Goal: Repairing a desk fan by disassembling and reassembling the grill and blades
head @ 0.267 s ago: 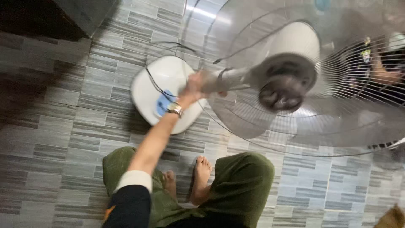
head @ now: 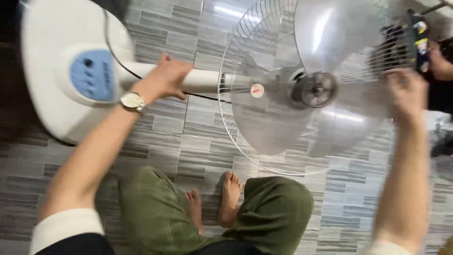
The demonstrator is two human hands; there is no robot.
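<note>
While the pedestal fan lies tipped over the grey striped floor tiles (head: 198, 151), the left hand (head: 165, 78), a wristwatch (head: 132, 101) on its wrist, has its fingers wrapped around the white fan pole (head: 203, 81) between the rounded white base (head: 52, 61) with its blue button panel (head: 92, 75) and the wire guard (head: 245, 61). At the far side of the translucent blades (head: 325, 42), the right hand (head: 406, 92) is up at the guard's edge, too blurred to tell whether its fingers grip anything. Below, green trouser legs (head: 273, 212) and bare feet (head: 230, 196) show on the tiles.
</note>
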